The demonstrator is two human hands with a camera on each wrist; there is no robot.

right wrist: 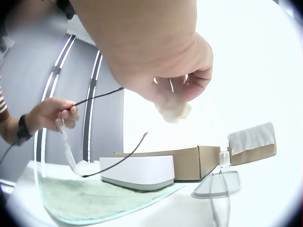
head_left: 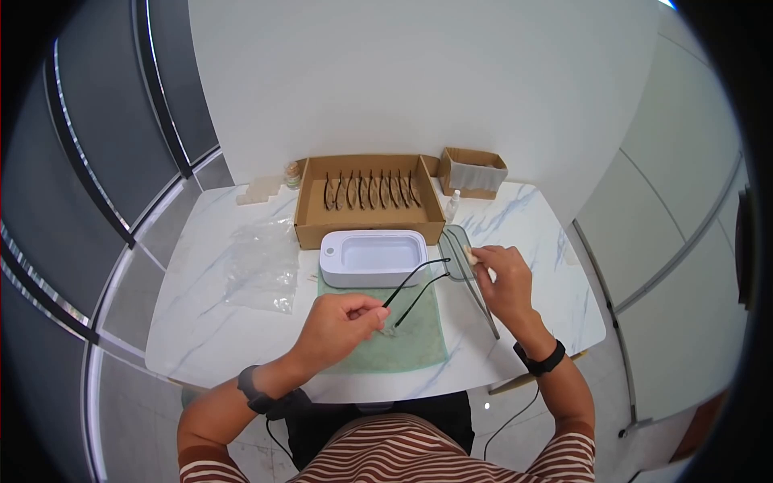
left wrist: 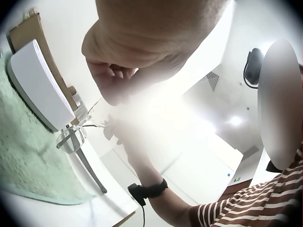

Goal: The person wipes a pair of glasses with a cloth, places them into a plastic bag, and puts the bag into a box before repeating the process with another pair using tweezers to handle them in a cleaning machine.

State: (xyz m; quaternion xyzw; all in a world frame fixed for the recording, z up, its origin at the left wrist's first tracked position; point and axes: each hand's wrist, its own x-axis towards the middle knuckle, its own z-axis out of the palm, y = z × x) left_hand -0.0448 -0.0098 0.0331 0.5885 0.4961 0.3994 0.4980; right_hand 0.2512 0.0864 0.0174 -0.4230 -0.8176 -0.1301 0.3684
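My left hand (head_left: 342, 326) grips a pair of eyeglasses (head_left: 421, 299) at the front end, above the green cloth (head_left: 411, 346). Their two dark temples stretch away to the right, and the clear front (right wrist: 67, 144) shows below the fingers in the right wrist view. With thumb and fingertips, my right hand (head_left: 507, 278) pinches a small cream-coloured soft piece (head_left: 469, 254), close to the tips of the temples. Between the hands and the cardboard tray sits a white oblong cleaner with a basin (head_left: 332, 270), on the cloth's far edge.
Several eyeglasses stand in a row in the cardboard tray (head_left: 310, 233). Long grey tongs (head_left: 481, 304) lie across a grey lid (head_left: 456, 272) at right. Behind stand a small spray bottle (head_left: 452, 208) and a lined box (head_left: 481, 193). Clear plastic bags (head_left: 262, 270) lie left.
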